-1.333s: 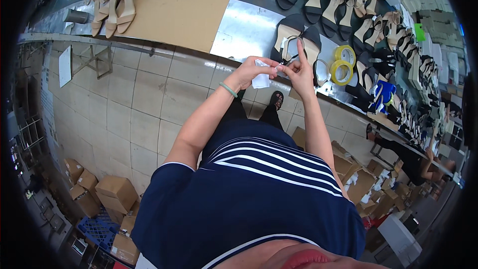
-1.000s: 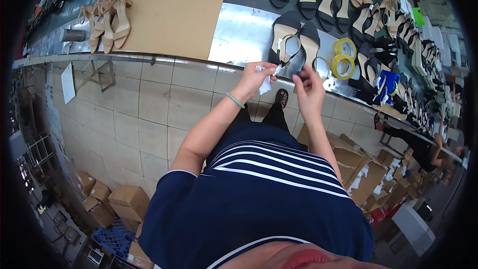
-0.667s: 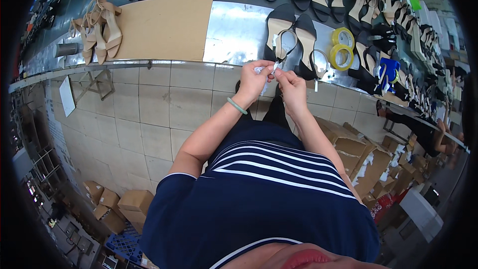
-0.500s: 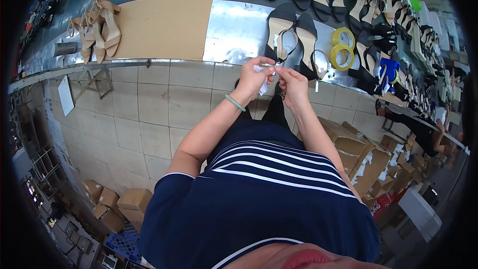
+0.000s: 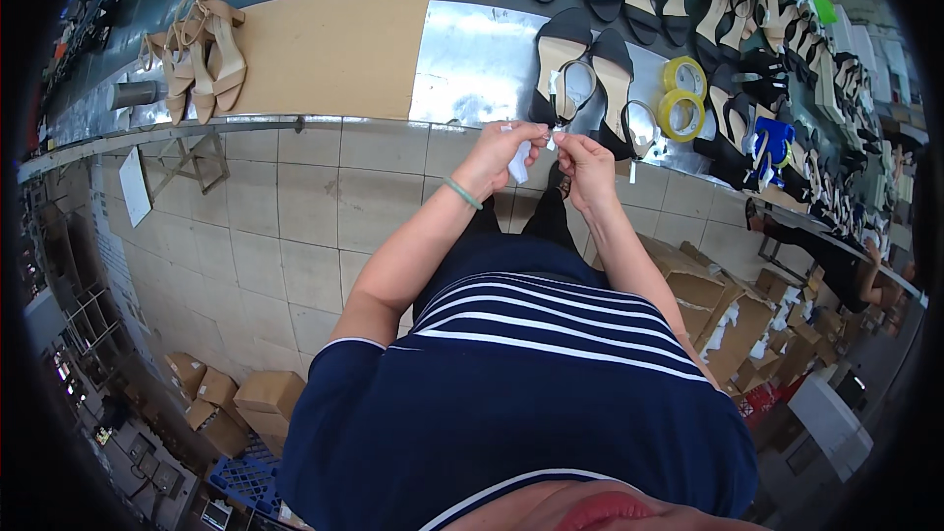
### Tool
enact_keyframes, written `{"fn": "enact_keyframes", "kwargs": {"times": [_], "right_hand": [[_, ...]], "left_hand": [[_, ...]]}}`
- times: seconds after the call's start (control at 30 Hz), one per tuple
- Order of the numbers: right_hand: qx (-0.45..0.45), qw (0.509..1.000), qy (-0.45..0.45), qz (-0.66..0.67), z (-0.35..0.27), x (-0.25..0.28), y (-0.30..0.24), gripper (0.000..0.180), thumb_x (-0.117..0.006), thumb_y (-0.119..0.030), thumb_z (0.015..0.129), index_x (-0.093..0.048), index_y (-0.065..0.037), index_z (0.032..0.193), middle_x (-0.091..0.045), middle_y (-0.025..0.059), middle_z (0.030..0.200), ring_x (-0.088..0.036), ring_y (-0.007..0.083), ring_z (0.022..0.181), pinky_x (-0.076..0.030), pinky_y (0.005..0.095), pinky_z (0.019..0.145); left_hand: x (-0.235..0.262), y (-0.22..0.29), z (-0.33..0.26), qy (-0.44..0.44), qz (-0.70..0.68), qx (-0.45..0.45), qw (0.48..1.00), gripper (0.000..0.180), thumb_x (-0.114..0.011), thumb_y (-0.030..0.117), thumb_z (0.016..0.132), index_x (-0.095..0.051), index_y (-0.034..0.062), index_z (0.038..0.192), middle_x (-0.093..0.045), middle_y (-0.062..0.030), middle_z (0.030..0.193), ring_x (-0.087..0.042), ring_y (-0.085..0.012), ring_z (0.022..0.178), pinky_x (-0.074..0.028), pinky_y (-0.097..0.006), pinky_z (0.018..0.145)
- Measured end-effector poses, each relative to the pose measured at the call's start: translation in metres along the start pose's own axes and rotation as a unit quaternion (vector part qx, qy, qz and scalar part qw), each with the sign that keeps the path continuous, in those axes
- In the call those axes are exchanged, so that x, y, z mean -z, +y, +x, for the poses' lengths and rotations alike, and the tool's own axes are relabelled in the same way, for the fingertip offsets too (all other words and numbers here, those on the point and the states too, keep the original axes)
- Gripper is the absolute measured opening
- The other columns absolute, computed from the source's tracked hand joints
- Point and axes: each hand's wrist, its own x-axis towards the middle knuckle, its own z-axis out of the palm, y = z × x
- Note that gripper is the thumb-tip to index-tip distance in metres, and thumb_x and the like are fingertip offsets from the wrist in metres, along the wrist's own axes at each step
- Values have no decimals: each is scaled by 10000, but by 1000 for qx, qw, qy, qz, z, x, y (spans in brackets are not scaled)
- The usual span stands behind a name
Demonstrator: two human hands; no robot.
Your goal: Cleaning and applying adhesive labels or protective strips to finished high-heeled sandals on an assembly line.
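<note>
while pinched shut on a small white slip [image 5: 519, 165], left hand [image 5: 503, 152] and right hand [image 5: 588, 159] just before black sandals [image 5: 587, 79]

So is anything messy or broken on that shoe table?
Nothing looks broken or spilled. The black sandals lie in a pair by the hands, the tan heels lean together at the left, and the two yellow tape rolls sit stacked. The left hand and right hand pinch a small white slip.
</note>
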Motion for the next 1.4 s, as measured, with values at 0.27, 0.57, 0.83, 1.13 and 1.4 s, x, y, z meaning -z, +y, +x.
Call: {"fn": "enact_keyframes", "kwargs": {"times": [0.27,0.57,0.83,1.13,1.4], "right_hand": [[96,994,18,-38,-1,-5,7,67,-677,-57,785,-657,0,756,-535,-23,603,-401,20,520,-288,178,477],[281,921,45,-267,-4,1,7,138,-636,-64,824,-614,39,735,-499,-4,640,-413,41,534,-320,209,487],[351,895,37,-273,-5,-3,5,94,-634,-34,801,-608,31,737,-480,40,631,-414,89,540,-318,237,499],[277,933,-63,-221,8,12,6,63,-618,-25,823,-633,26,788,-483,-12,700,-429,52,613,-334,197,565],[170,965,-16,-200,-9,22,0,155,-636,-128,838,-659,20,802,-521,4,710,-468,72,610,-367,206,577]], "left_hand": [[-21,-7,-4,58,111,-143,982,134,-658,110,800,-650,-23,782,-614,-55,679,-540,-98,583,-423,-228,518],[-3,12,-6,-100,108,-67,987,139,-621,89,847,-648,-32,908,-624,-65,769,-556,-115,635,-456,-238,587],[4,10,7,-136,13,40,990,251,-678,70,796,-614,-53,1005,-629,-90,779,-605,-158,669,-493,-272,598],[2,0,8,-88,74,-30,993,166,-657,-16,791,-616,-36,951,-637,-106,794,-630,-165,662,-532,-266,605],[-12,-11,-3,-20,135,-112,984,188,-670,-1,784,-628,-58,959,-642,-100,772,-615,-137,643,-517,-246,592]]}}
